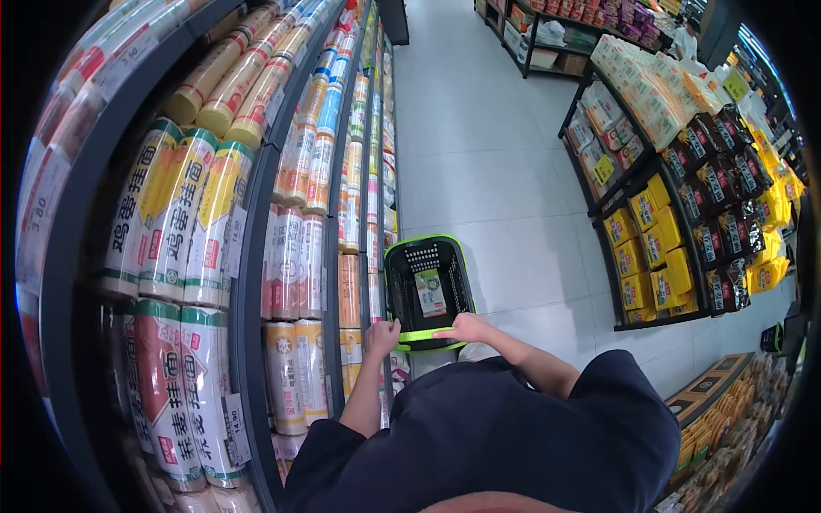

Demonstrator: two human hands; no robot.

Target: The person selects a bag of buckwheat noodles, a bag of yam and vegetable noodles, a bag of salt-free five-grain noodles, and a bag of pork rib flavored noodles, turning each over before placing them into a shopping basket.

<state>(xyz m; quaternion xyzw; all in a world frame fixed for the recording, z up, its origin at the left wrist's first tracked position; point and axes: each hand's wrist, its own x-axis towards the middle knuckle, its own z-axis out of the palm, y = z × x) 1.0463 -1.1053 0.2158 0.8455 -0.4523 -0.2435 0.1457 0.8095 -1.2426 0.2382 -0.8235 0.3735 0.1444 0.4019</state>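
Note:
A black shopping basket [466,282] with a bright green rim is in front of my body, low in the aisle. Inside it lies a flat green-and-white package [430,293], its label too small to read. My right hand [466,328] is closed around the right part of the green basket handle [416,337]. At the handle's left end, my left hand [384,336] is closed in a fist on it, close to the shelf side. The fingertips of both hands are partly hidden.
Tall shelves [248,291] of wrapped noodle rolls [178,222] run close along my left. A rack [650,278] with yellow packs [656,235] and black packs [717,175] stands to the right. Grey floor [475,128] stretches ahead. Behind the rack a person [684,41] is partly visible.

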